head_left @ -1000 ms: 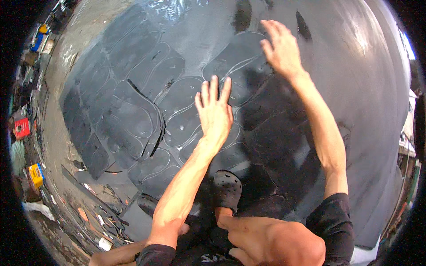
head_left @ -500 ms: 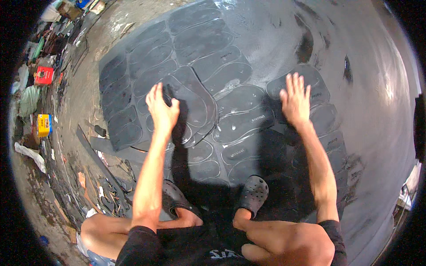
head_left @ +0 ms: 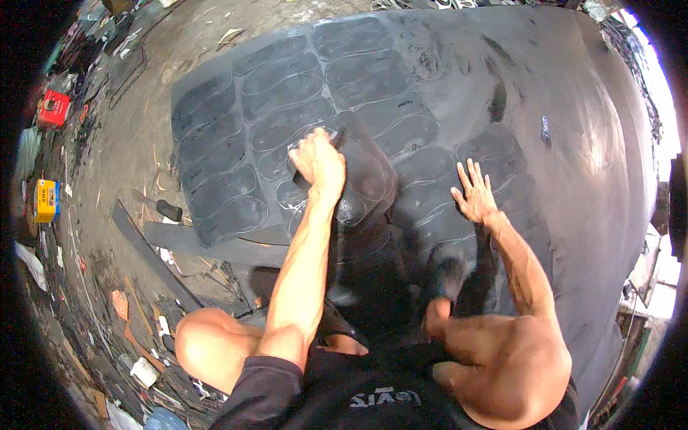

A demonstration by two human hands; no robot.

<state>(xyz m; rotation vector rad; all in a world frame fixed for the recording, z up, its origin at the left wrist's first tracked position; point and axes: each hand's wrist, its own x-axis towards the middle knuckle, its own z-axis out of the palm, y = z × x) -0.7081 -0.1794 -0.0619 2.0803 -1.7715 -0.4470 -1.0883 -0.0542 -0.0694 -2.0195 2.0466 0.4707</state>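
Note:
A black rubber sheet [head_left: 451, 79] lies in front of me, marked with rows of thin sole-shaped outlines. Near its middle rests a dark, shiny sole-shaped template [head_left: 369, 168], its rounded edges standing out from the sheet. My left hand [head_left: 320, 163] is closed in a fist at the template's left side. A dark bar-like piece [head_left: 340, 137] pokes out from that fist; whether it is fixed to the template I cannot tell. Further right, my right hand [head_left: 475, 192] has its fingers spread, palm down over the outlined soles, holding nothing.
Left of the sheet, loose dark strips [head_left: 154, 251] and scraps litter the ground. A yellow-and-blue box [head_left: 47, 201] and a red container [head_left: 54, 107] stand at the far left. My shoe [head_left: 448, 276] is on the sheet, below my right hand.
My left hand has gone from loosely curled to a tight fist and shifted right. My right hand has come slightly nearer with fingers spread wider. The whole view has shifted too.

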